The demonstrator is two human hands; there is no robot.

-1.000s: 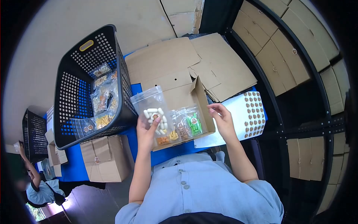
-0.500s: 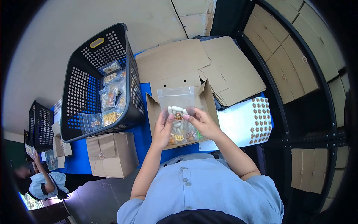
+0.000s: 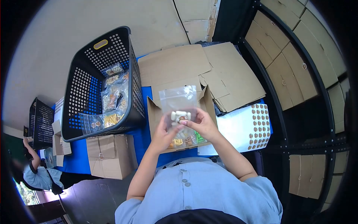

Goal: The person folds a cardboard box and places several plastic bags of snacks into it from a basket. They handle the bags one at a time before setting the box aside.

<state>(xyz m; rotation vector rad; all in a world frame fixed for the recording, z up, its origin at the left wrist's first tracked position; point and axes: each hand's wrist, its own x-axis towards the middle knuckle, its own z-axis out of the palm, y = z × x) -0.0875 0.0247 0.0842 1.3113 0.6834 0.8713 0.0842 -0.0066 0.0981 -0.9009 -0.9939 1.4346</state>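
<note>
Between my hands is a clear zip bag point(image 3: 178, 100) of white, capsule-shaped pieces, with a round brown sticker on its front. My left hand point(image 3: 164, 133) grips the bag's left side. My right hand point(image 3: 203, 125) grips the right side, its thumb lying on the sticker. Under the bag stands an open cardboard box point(image 3: 153, 112). Inside the box, partly hidden by my hands, lie more bags with yellow pieces point(image 3: 177, 142) and green pieces point(image 3: 200, 137).
A black basket point(image 3: 137, 86) of filled bags stands left, behind a closed carton point(image 3: 108, 156). Flattened cardboard point(image 3: 233, 71) lies at the back. A sticker sheet point(image 3: 238, 130) is at right, beside shelves of boxes point(image 3: 294, 67). Another person point(image 3: 39, 175) is at far left.
My right thumb has moved onto the sticker, and the bag has tilted slightly in my hands. At far left, the other person's arm has shifted toward the small black basket.
</note>
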